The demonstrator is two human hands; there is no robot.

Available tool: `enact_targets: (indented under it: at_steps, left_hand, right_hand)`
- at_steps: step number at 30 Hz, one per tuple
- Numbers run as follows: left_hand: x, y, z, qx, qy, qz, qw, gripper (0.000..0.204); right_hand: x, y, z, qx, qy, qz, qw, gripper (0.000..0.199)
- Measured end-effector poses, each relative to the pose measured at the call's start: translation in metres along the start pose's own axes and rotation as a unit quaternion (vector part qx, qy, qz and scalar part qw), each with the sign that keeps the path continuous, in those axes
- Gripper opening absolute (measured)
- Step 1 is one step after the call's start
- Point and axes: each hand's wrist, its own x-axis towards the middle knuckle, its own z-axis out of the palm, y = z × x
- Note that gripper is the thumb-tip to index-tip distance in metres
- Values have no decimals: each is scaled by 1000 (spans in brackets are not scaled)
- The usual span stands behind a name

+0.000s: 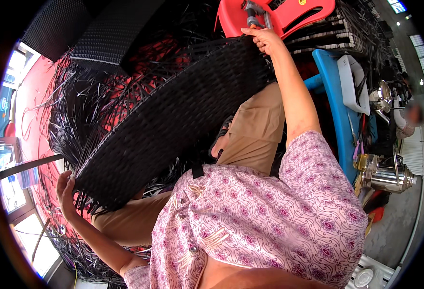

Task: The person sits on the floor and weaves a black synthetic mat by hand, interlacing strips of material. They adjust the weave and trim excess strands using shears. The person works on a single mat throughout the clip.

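A black woven panel slants across a person's legs; the right hand grips its far corner, fingers closed on the edge, beside a red plastic chair; the left hand is at the near end, its fingers' hold impossible to tell; loose black strips lie beyond.

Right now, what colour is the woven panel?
Black; the woven panel shows best in the head view.

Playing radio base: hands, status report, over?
Right hand grips black wicker panel, right end. Left hand at left end. Loose black strips beyond.
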Motion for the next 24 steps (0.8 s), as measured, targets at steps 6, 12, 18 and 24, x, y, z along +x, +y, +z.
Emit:
enact_targets:
  at_steps: [6,12,18,24]
  left_hand:
    - [-34,-16,-9,62,69,-72,993,36]
    - [-46,73,37,0,100,-111,989,39]
    - [-36,23,-11,73,-18,4,997,24]
    - [-29,20,7,102,2,13,995,26]
  right_hand:
    - [-7,22,45,-233,140,-313,910,39]
    - [-21,38,5,-379,277,-356,808,53]
    - [13,42,5,-142,326,-327,876,50]
    - [56,46,7,172,311,-190,915,38]
